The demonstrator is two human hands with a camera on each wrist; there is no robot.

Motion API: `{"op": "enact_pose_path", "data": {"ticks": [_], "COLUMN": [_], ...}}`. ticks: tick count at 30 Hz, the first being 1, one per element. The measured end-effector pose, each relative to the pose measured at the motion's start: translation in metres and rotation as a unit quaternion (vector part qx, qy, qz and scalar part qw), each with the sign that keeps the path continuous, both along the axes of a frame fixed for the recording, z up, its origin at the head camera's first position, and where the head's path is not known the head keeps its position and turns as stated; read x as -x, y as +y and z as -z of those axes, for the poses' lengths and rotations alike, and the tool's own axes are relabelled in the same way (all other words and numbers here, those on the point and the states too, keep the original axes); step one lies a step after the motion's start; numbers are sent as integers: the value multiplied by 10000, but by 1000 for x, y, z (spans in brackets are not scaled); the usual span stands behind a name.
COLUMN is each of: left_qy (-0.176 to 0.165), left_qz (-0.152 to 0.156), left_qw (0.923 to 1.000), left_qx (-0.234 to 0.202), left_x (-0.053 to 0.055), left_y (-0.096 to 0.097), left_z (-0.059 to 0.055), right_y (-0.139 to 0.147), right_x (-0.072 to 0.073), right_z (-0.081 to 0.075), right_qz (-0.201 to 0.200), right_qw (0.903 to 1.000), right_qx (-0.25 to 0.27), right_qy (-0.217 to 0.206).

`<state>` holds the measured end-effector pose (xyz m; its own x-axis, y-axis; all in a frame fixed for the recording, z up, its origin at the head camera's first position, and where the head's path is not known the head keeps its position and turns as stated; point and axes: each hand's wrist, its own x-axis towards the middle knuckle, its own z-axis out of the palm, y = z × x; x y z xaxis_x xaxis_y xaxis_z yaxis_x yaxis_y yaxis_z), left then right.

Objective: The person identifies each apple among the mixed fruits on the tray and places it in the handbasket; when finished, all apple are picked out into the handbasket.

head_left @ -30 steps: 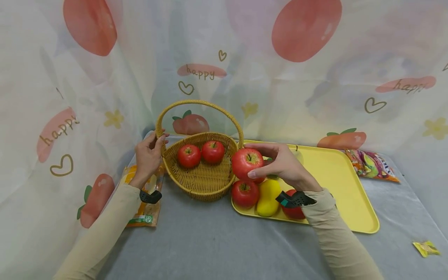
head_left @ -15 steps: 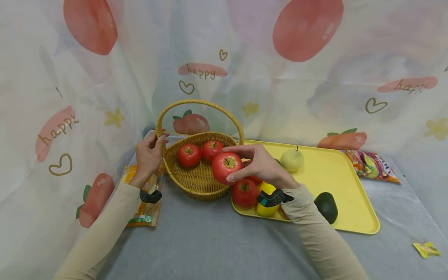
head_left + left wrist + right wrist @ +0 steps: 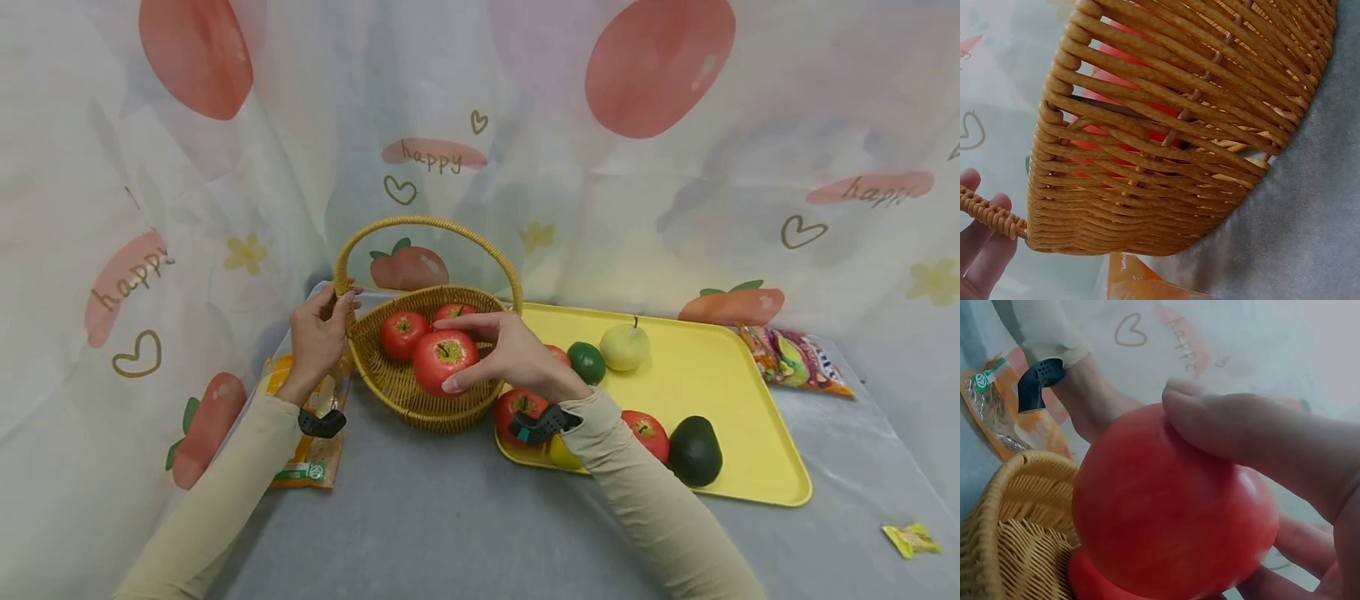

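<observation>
My left hand (image 3: 317, 335) grips the left base of the handle of a wicker basket (image 3: 408, 408); the left wrist view shows its fingers (image 3: 999, 240) around the wrapped handle beside the woven wall. Between thumb and fingers, my right hand (image 3: 517, 354) holds a red apple (image 3: 442, 364) over the basket's opening. In the right wrist view, the held apple (image 3: 1172, 506) fills the middle, with the basket rim (image 3: 985, 537) below left. Two more red apples, one at the left (image 3: 403, 335) and one partly hidden behind my right hand (image 3: 453, 312), lie inside the basket.
A yellow tray (image 3: 742, 425) right of the basket bears several red apples (image 3: 647, 433), a green lime-like fruit (image 3: 587, 362), a pale pear (image 3: 624, 347), an avocado (image 3: 695, 451) and a mostly covered yellow fruit (image 3: 564, 454). Snack bags lie left (image 3: 318, 462) and far right (image 3: 797, 360); a small yellow packet (image 3: 911, 540) lies front right.
My right hand has carried the held apple leftward from above the tray's left end to over the basket. My left hand has stayed on the handle.
</observation>
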<state>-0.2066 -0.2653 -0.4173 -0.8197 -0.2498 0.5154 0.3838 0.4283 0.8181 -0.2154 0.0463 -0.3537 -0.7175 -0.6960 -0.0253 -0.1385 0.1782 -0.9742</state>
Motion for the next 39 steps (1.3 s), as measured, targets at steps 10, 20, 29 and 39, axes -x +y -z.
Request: {"op": "enact_pose_path", "data": {"ticks": [10,20,29,39], "left_qy": [-38,-19,12,-95], "left_qz": [113,58,139,114], "left_qw": [9999,10000,9999,9998], "left_qx": [-15,-6,-53,-140], "left_x": [-2,-6,-2,5], "left_y": [-2,-4,-4,-4], "left_z": [5,7,8,1], "right_y": [-38,-58,-64,-74], "right_x": [18,31,43,45], "right_z": [14,34,45,44], "right_qz": [-113,-358,-639,-717], "right_qw": [9997,9981,9941,9919], "right_qx": [-22,-332,-771,-1042], "right_qy": [-213,-368,-409,-142]}}
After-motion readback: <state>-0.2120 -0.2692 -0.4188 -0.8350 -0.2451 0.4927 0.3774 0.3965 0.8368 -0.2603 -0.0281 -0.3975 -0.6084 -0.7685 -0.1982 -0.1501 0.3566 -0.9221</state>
